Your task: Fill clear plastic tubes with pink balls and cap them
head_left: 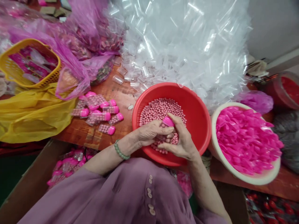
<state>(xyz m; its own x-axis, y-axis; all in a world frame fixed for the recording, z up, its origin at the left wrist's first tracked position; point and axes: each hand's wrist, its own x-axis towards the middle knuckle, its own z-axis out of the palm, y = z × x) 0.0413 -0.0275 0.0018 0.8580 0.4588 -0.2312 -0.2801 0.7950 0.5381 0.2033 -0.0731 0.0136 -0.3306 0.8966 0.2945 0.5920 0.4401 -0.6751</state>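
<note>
Over a red basin (198, 127), my left hand (153, 132) is wrapped round a clear plastic tube with a pink cap (168, 121). My right hand (181, 138) curves about the same tube, with thumb and fingers at its cap and side. Whether the right fingers press on it is hard to make out. Small round pink beads (161, 107) lie heaped in the basin below both hands. To the left on the table, several capped tubes filled with pink beads (99, 115) lie in a loose pile.
A huge heap of clear empty tubes (184, 46) covers the back of the table. At right stands a white tub (259, 180) full of pink plastic pieces (247, 140). A yellow basket (50, 79), a yellow bag (35, 115) and purple bags (86, 25) sit at left.
</note>
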